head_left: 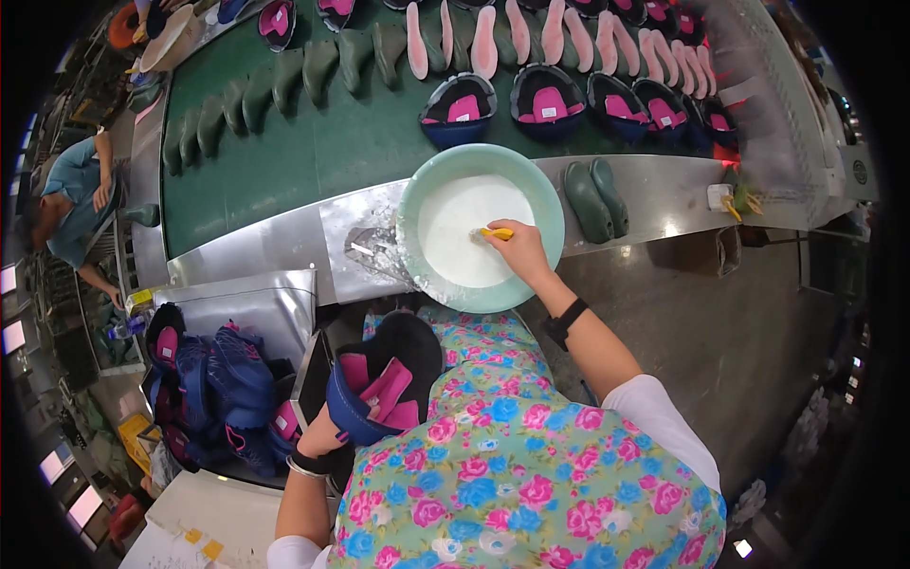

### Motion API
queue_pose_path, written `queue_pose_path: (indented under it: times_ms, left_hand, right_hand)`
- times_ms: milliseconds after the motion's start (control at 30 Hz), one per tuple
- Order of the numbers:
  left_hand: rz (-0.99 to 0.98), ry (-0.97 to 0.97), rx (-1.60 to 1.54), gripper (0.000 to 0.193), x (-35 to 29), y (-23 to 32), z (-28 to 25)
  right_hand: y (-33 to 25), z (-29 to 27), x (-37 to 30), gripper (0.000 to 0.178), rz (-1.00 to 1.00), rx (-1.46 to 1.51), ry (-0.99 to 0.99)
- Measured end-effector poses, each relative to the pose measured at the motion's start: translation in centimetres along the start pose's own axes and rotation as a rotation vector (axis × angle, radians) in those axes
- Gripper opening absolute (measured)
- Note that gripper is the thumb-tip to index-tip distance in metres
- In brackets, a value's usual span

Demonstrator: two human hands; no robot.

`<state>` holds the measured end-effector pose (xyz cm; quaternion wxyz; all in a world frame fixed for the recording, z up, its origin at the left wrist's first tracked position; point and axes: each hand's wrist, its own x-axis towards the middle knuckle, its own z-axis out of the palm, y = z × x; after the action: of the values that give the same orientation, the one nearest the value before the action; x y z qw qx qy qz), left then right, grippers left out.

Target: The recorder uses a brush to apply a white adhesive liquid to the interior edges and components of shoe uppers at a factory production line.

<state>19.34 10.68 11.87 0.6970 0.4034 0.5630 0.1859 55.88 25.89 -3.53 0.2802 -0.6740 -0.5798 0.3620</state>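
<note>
Right grip (519, 248) pinching yellow brush (496, 232) over glue bowl (545, 194), left grip (322, 438) under shoe upper (379, 389)

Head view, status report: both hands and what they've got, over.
Right hand grips yellow-handled brush, dipped in white glue in green basin. Left hand holds blue shoe upper at lap. Nothing between upper and basin.

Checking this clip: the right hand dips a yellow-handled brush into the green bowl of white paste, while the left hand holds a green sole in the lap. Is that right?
Not quite. In the head view the left hand holds a blue shoe upper with pink lining, not a green sole. The rest stands: the right hand dips a yellow-handled brush into the green bowl of white paste.
</note>
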Motion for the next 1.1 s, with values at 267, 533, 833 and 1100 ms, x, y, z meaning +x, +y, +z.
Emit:
queue_pose_path:
  times_ms: [267,533,833,1100]
  left_hand:
    - [0.058,0.284,-0.417,0.031,6.5,-4.3,2.6]
    - [0.125,0.172,-0.485,0.052,12.1,-1.6,4.8]
    - [0.315,0.238,-0.449,0.049,13.1,0.3,4.4]
    - [0.477,0.579,-0.274,0.042,12.8,3.0,1.8]
  right_hand:
    - [0.3,-3.0,0.6,0.019,-0.068,0.071,0.064]
    - [-10.7,-7.8,-0.5,0.020,-0.172,0.627,-0.358]
    - [-7.3,-4.9,0.9,0.019,-0.017,0.447,-0.090]
    - [-14.4,-5.6,-1.4,0.029,0.080,0.480,-0.261]
